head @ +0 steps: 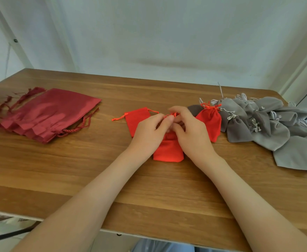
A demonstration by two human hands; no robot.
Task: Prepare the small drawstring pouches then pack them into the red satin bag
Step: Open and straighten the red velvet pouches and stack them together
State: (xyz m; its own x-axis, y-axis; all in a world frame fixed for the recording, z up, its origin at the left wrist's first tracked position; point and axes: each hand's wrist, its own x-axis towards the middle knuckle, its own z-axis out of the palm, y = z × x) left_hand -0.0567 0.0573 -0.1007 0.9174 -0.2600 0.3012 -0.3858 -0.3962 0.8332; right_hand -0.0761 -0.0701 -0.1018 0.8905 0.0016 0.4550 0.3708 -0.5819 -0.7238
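Pinching the cord at the pouch (168, 151) mouth, both hands (150, 133) (192, 135) closed on it, frame centre; satin bag (49, 113) far left, nearer left hand.

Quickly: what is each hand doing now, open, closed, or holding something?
Left hand: closed, pinching the cord of the red pouch.
Right hand: closed on the same pouch's top.
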